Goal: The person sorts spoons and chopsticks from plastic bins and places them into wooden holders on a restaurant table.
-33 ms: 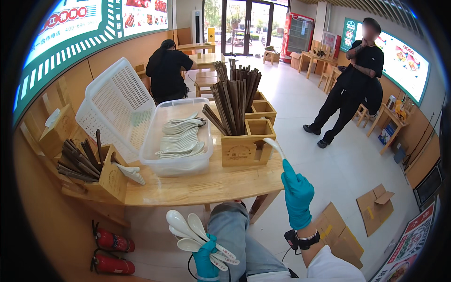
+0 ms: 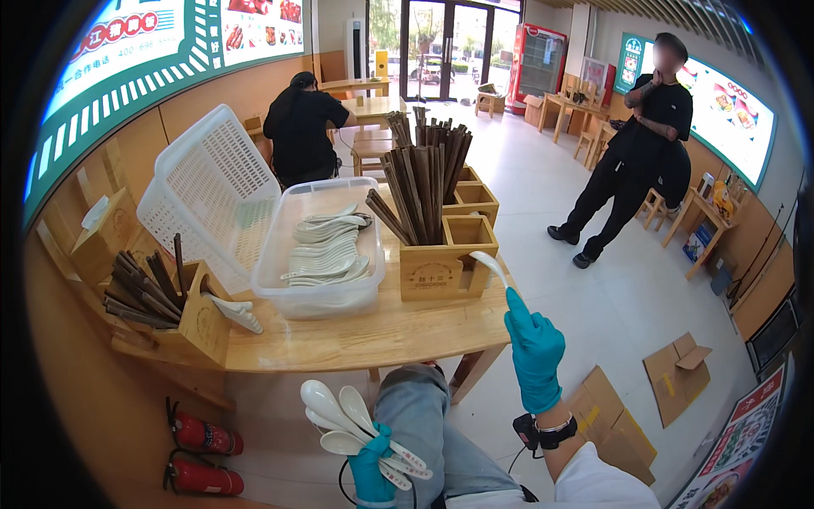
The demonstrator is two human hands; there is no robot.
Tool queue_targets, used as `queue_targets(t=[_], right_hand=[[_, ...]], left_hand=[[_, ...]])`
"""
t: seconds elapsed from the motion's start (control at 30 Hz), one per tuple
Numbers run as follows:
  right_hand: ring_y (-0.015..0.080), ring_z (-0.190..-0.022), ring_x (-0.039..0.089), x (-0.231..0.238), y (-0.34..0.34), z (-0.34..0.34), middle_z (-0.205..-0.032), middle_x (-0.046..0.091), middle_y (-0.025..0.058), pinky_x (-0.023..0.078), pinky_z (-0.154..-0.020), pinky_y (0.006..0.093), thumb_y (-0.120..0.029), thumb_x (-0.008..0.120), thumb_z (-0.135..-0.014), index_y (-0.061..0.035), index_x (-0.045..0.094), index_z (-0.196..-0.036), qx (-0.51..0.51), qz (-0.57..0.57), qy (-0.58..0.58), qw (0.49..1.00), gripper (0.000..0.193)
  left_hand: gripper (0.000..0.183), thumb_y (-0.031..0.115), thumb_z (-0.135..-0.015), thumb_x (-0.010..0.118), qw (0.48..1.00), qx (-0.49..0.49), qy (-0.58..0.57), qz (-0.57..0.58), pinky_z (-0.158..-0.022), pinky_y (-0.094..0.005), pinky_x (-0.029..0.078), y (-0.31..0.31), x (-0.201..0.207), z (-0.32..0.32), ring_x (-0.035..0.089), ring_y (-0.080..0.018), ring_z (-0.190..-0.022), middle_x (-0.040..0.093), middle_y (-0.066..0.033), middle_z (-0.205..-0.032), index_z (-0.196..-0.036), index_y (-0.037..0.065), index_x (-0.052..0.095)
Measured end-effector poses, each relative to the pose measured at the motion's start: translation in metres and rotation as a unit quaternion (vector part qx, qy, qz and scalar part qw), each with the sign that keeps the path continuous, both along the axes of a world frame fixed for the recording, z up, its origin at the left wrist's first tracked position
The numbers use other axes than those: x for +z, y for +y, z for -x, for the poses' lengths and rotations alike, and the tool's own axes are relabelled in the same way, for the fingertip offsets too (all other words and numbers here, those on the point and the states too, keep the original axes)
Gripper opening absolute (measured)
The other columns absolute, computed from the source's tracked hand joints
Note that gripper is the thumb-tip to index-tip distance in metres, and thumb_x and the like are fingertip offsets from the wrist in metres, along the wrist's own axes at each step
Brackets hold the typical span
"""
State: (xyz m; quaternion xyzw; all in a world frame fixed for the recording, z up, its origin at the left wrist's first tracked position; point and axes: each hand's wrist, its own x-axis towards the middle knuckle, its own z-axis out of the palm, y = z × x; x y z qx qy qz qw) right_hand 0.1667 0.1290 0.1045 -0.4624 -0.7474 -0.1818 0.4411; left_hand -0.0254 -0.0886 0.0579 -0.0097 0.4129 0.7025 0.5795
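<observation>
My gloved left hand (image 2: 373, 471) is closed round a fanned bunch of white soup spoons (image 2: 326, 400), held low in front of my leg. Pinched in my gloved right hand (image 2: 536, 352) is a single white spoon (image 2: 493, 270), its bowl up beside the right end of a wooden utensil caddy (image 2: 424, 276). Dark chopsticks (image 2: 422, 182) stand upright in that caddy, next to bare compartments. Left of it, a clear plastic tub (image 2: 318, 304) holds many stacked white spoons (image 2: 326, 246). Farther left, a second wooden caddy (image 2: 208, 318) has chopsticks, with white spoons (image 2: 237, 311) at its side slot.
A white perforated basket (image 2: 208, 170) leans behind the tub on the wooden table (image 2: 356, 343). Two red fire extinguishers (image 2: 203, 475) stand on the floor at lower left. Flattened cardboard (image 2: 606, 416) lies at right. One person (image 2: 305, 127) sits beyond the table; another (image 2: 636, 144) stands at right.
My right hand and its spoon have shifted very slightly left, with the spoon's bowl a little lower. My left hand and the bunch stay put.
</observation>
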Motion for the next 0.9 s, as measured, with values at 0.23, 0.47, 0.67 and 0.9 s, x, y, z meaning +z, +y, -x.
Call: queue_targets(t=[0.23,0.47,0.67,0.9], right_hand=[[0.0151,-0.051,0.04,-0.014,0.016,0.006,-0.06,0.038,0.002,0.036,-0.044,0.0303,-0.013,0.07,-0.083,-0.0183,0.061,-0.131,-0.067,-0.042,-0.135,0.988,0.049],[0.0145,-0.055,0.045,-0.028,0.036,0.02,-0.067,0.042,0.0014,0.038,-0.042,0.03,-0.005,0.063,-0.078,-0.0161,0.048,-0.142,-0.124,-0.012,-0.217,0.968,0.066],[0.0163,-0.058,0.053,-0.052,0.054,0.034,-0.07,0.048,0.0026,0.043,-0.043,0.0319,-0.008,0.06,-0.083,-0.0144,0.047,-0.142,-0.147,0.037,-0.264,0.952,0.061],[0.0191,-0.062,0.059,-0.075,0.041,0.037,-0.072,0.054,0.0041,0.048,-0.045,0.0345,-0.026,0.061,-0.088,-0.0128,0.044,-0.143,-0.117,0.154,-0.229,0.954,0.059]], left_hand=[[0.024,0.007,-0.089,0.059,0.998,0.019,0.047,0.027,-0.067,-0.0233,0.048,-0.001,-0.01,-0.005,0.057,-0.0102,-0.075,0.062,-0.0024,-0.09,-0.112,0.001,0.062],[0.025,0.001,-0.082,0.063,0.997,0.051,0.055,-0.003,-0.063,-0.0238,0.05,0.005,-0.047,-0.001,0.058,-0.0122,-0.07,0.064,-0.0062,-0.089,-0.108,0.001,0.061],[0.027,-0.002,-0.08,0.065,0.997,0.054,0.062,-0.01,-0.062,-0.024,0.051,0.008,-0.055,-0.002,0.058,-0.0129,-0.068,0.065,-0.0078,-0.089,-0.106,0.001,0.061],[0.028,-0.001,-0.08,0.065,0.997,0.039,0.068,-0.009,-0.064,-0.024,0.051,0.008,-0.039,-0.006,0.058,-0.0126,-0.069,0.064,-0.0077,-0.089,-0.107,0.002,0.06]])
